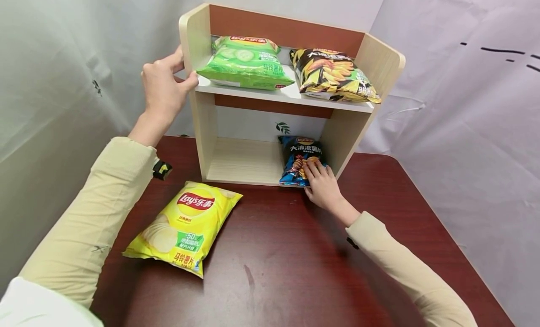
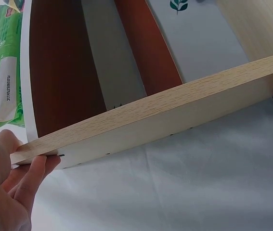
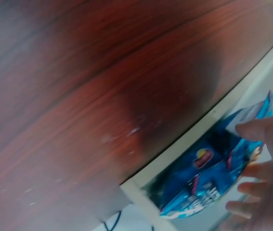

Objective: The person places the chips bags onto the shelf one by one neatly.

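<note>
My left hand (image 1: 163, 85) grips the front edge of the left side panel of a small two-tier wooden shelf (image 1: 203, 130). In the left wrist view, thumb and fingers lie on opposite faces of that panel (image 2: 141, 113). On the lower tier, at the right, a blue-black bag of potato chips (image 1: 297, 151) leans back. My right hand (image 1: 324, 186) holds its lower front part, fingers over the front and thumb near the bottom edge (image 3: 252, 118). A green chip bag (image 1: 249, 64) and a black-and-yellow chip bag (image 1: 333, 76) lie on the upper tier.
A yellow Lay's chip bag (image 1: 185, 224) lies on the dark red wooden table (image 1: 274, 261), in front of the shelf's left side. Pale fabric walls (image 1: 464, 106) stand behind and at both sides. The lower tier's bare floor (image 1: 244, 160) shows left of the blue bag.
</note>
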Demonstrator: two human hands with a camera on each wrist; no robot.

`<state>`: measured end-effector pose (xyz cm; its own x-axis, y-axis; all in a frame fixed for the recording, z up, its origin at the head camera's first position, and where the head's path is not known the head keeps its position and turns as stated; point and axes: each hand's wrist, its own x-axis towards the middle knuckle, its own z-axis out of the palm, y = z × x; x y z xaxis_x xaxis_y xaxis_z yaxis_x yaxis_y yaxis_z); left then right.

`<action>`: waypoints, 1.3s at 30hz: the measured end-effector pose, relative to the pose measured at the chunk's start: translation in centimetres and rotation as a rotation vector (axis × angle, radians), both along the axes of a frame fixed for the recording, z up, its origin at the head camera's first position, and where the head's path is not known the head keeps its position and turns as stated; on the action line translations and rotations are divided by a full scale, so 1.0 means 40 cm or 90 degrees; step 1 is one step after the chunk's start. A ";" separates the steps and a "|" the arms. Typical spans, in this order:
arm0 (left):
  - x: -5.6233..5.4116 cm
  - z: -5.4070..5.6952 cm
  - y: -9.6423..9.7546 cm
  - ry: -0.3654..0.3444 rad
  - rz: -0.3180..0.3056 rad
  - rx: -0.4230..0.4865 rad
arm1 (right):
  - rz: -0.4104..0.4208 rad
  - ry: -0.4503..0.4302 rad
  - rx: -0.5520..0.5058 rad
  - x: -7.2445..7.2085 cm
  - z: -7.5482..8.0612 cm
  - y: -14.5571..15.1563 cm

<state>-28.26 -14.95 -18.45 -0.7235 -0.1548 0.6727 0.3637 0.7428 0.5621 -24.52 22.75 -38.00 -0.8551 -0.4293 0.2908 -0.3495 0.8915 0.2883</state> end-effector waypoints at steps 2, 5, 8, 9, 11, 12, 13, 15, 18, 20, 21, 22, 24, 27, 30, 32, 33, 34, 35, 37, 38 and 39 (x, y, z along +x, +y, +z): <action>0.000 0.000 -0.001 -0.004 0.004 0.000 | -0.002 0.007 -0.008 0.003 0.001 -0.016; 0.001 0.000 -0.002 -0.002 0.003 -0.001 | 0.008 0.017 -0.035 0.014 0.005 -0.049; 0.001 0.000 -0.002 0.000 -0.001 0.000 | 0.033 0.020 -0.060 0.031 0.010 -0.092; 0.002 0.000 -0.002 0.001 -0.001 0.001 | 0.042 0.017 -0.065 0.037 0.013 -0.108; 0.002 -0.001 -0.001 -0.001 0.002 0.001 | 0.058 0.013 -0.066 0.050 0.016 -0.140; 0.003 -0.001 -0.001 -0.001 0.003 0.001 | 0.066 0.008 -0.067 0.057 0.019 -0.157; 0.003 -0.001 -0.001 -0.003 0.005 0.001 | 0.073 0.004 -0.068 0.063 0.020 -0.174; 0.003 -0.002 -0.001 -0.004 0.005 0.002 | 0.092 -0.001 -0.069 0.075 0.023 -0.209; 0.004 -0.002 -0.002 -0.005 0.002 0.004 | 0.135 -0.011 -0.082 0.097 0.025 -0.260; 0.003 -0.002 -0.002 -0.002 -0.002 0.002 | 0.173 -0.022 -0.089 0.112 0.027 -0.293; 0.003 -0.001 -0.002 -0.001 -0.002 0.002 | 0.191 -0.031 -0.089 0.121 0.028 -0.308; 0.002 -0.001 -0.001 0.000 -0.003 0.000 | 0.211 -0.040 -0.090 0.130 0.029 -0.323; 0.002 0.000 0.001 -0.001 -0.001 -0.003 | 0.253 -0.059 -0.085 0.150 0.032 -0.352; 0.002 0.001 0.005 -0.001 -0.009 0.003 | 0.310 -0.075 -0.062 0.183 0.038 -0.390; 0.002 0.000 0.007 0.002 -0.013 0.006 | 0.366 -0.077 -0.033 0.219 0.040 -0.428; 0.002 0.000 0.006 0.004 -0.013 0.006 | 0.396 -0.085 -0.008 0.245 0.040 -0.453; 0.003 0.000 0.005 0.005 -0.012 0.006 | 0.410 -0.088 0.007 0.259 0.039 -0.465; 0.003 0.001 0.005 0.004 -0.010 0.004 | 0.421 -0.092 0.023 0.271 0.038 -0.475; 0.003 0.001 0.004 0.003 -0.009 0.004 | 0.430 -0.092 0.042 0.282 0.036 -0.485; 0.003 0.002 0.002 0.003 -0.009 0.004 | 0.442 -0.096 0.069 0.302 0.035 -0.501; 0.004 0.002 0.001 0.002 -0.009 0.004 | 0.444 -0.096 0.083 0.309 0.034 -0.506; 0.004 0.003 0.001 0.001 -0.009 0.004 | 0.443 -0.096 0.093 0.315 0.034 -0.509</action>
<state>-28.10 -14.92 -18.34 -0.7251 -0.1487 0.6724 0.3745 0.7343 0.5661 -11.93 2.38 -36.65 -0.3956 -0.9140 0.0896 -0.8673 0.4039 0.2909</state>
